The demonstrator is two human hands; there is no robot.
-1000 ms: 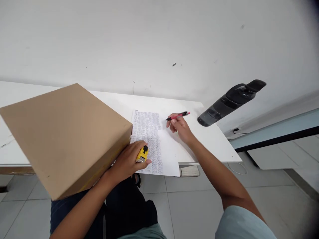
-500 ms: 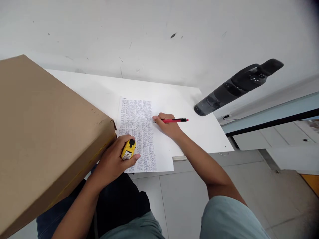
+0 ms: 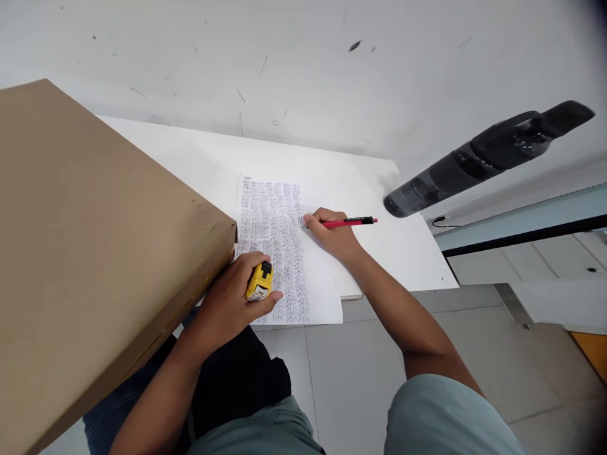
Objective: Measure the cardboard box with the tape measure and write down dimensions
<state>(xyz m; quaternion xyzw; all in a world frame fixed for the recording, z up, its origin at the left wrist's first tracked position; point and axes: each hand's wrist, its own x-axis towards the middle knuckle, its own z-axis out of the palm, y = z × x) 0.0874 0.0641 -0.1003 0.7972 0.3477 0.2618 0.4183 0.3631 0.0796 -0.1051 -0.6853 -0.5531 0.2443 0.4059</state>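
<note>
Brown cardboard box (image 3: pixel 104 221) is looking matt, smooth w/ small scuffs; yellow-and-black tape measure (image 3: pixel 260 282) is looking like plastic; black cylindrical bottle (image 3: pixel 467 158) is shining, glossy; white rectangular desk (image 3: pixel 341 170) is showing smooth; handwritten sheets (image 3: pixel 325 297) are paper.

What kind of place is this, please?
It is perhaps a small office or workroom: a white table against a scuffed wall, a large cardboard box on the left, and written sheets on the table.
</note>
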